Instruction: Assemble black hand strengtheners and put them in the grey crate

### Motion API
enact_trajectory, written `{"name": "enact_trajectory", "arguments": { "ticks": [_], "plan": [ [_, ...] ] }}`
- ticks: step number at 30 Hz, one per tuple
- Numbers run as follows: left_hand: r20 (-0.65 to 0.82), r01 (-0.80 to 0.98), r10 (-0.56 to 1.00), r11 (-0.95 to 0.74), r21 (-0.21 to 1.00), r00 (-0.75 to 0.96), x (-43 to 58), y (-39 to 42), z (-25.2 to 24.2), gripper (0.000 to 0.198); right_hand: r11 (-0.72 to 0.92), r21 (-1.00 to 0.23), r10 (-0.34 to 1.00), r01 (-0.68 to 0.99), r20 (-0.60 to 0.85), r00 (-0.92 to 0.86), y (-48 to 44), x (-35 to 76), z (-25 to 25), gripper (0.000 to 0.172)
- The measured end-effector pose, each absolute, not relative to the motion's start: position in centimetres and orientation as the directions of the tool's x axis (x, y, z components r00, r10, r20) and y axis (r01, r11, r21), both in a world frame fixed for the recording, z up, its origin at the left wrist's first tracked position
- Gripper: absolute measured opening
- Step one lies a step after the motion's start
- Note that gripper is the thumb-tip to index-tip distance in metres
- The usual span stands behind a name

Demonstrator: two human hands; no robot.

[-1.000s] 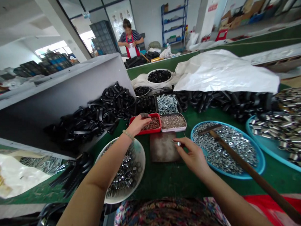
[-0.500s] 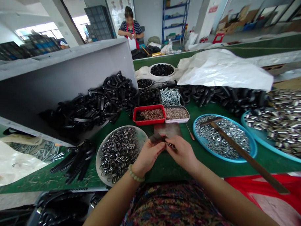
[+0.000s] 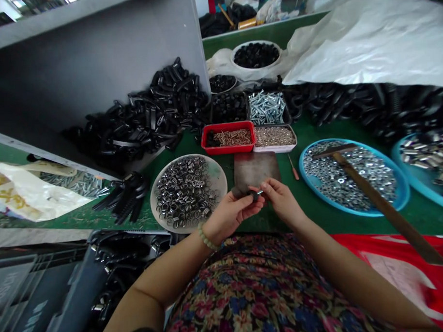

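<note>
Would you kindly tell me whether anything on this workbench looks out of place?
One thing, perhaps: the hammer lies across the small nut-like parts in the blue tray, its wooden handle jutting over the rim and past the edge of the green table. A tool there looks odd and might get knocked.
</note>
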State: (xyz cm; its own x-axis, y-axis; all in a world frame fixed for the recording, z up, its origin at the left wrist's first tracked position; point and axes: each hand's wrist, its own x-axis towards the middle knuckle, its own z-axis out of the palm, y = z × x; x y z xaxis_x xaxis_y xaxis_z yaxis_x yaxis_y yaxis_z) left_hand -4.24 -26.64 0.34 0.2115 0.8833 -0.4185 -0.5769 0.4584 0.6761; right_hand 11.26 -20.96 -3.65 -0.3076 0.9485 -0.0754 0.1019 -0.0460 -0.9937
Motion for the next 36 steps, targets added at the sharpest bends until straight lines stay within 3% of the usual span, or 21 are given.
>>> {"name": "enact_trajectory", "arguments": {
  "ticks": [2,4,7,10,12,14,16,19,21,24,26,28,31,34,36],
  "plan": [
    [-0.410,-0.451,0.905,0.417,0.789,0.118,-4.1,-26.4,-0.6,0.024,0.025,-0.975,0.971,0.219,-0.028,-0.236,-21.7,11.1,-3.9,0.031],
    [-0.298,-0.167,0.954,0.298,0.940,0.023,-4.3,-26.3,-1.3,0.023,0.148,-0.941,0.966,0.304,0.072,-0.248,-22.5,10.9,-3.8,0.030],
    [-0.118,0.295,0.988,0.084,0.952,0.099,-5.9,-26.3,-1.2,0.029,0.217,-0.932,0.910,0.290,0.085,-0.406,-23.2,10.9,-3.4,0.023],
    [-0.047,0.670,0.992,-0.044,0.741,0.117,-9.3,-25.8,-0.5,0.023,-0.006,-0.992,0.921,0.125,-0.055,-0.386,-22.9,11.1,-3.3,0.026],
    [0.023,0.884,0.998,-0.063,0.463,0.059,-12.0,-24.9,-0.3,0.021,-0.107,-0.994,0.932,0.008,-0.103,-0.346,-22.4,11.4,-3.5,0.029],
    [0.025,0.976,0.998,-0.059,0.210,0.055,-14.2,-23.7,-0.6,0.021,-0.088,-0.995,0.933,-0.045,-0.067,-0.353,-22.1,11.6,-3.7,0.029],
    [-0.024,0.993,0.996,-0.080,0.090,0.082,-15.5,-22.5,-1.1,0.021,-0.028,-0.998,0.929,-0.055,-0.006,-0.370,-22.2,11.8,-3.9,0.026],
    [0.006,0.984,0.997,-0.083,0.158,0.083,-15.2,-21.4,-0.9,0.016,0.101,-0.995,0.910,0.003,0.091,-0.404,-22.8,12.3,-3.6,0.018],
    [0.006,0.920,1.000,-0.031,0.390,0.030,-13.9,-21.2,-0.1,0.015,0.258,-0.962,0.860,0.094,0.184,-0.476,-23.4,12.7,-3.0,0.018],
    [-0.169,0.577,0.985,0.111,0.809,0.047,-11.0,-21.4,1.1,0.018,0.510,-0.848,0.716,0.146,0.324,-0.619,-23.6,13.2,-1.8,0.024],
    [-0.253,0.312,0.958,0.201,0.929,0.135,-8.9,-21.8,1.5,0.027,0.598,-0.790,0.652,0.135,0.382,-0.655,-23.2,13.4,-1.3,0.028],
    [-0.281,0.166,0.942,0.253,0.953,0.184,-7.0,-21.9,1.6,0.040,0.621,-0.767,0.668,0.162,0.409,-0.621,-22.7,13.8,-1.2,0.033],
    [-0.281,0.167,0.920,0.243,0.956,0.273,-5.0,-20.9,1.5,0.050,0.593,-0.766,0.748,0.247,0.411,-0.521,-22.2,15.0,-1.8,0.039],
    [-0.189,0.258,0.886,0.082,0.963,0.423,-2.5,-17.9,1.6,0.042,0.532,-0.799,0.824,0.281,0.410,-0.392,-22.4,17.2,-2.7,0.033],
    [-0.064,0.365,0.881,-0.127,0.922,0.468,0.4,-15.3,1.5,0.027,0.433,-0.865,0.900,0.254,0.397,-0.180,-22.7,19.0,-3.2,0.028]
  ]
}}
